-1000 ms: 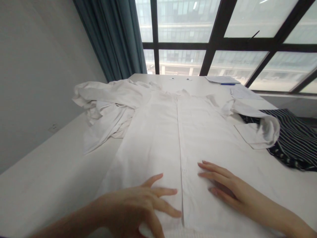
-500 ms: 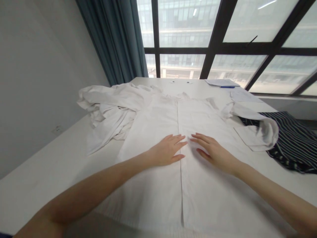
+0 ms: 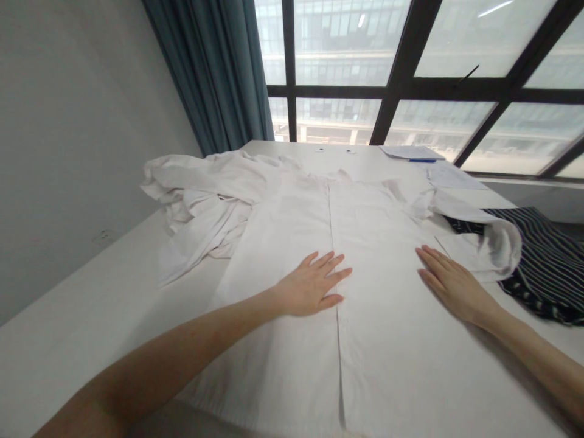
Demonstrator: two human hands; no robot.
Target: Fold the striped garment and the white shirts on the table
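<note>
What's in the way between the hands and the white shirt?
Nothing visible: the left hand is spread on the white shirt, and the right hand is on or just above it. The striped cloth lies off to the right.

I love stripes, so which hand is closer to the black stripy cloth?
The right hand. It is over the white shirt, left of the striped cloth; the left hand is farther left, across the shirt's front opening.

white table | white shirt, spread | black striped cloth | papers | blue pen
</note>
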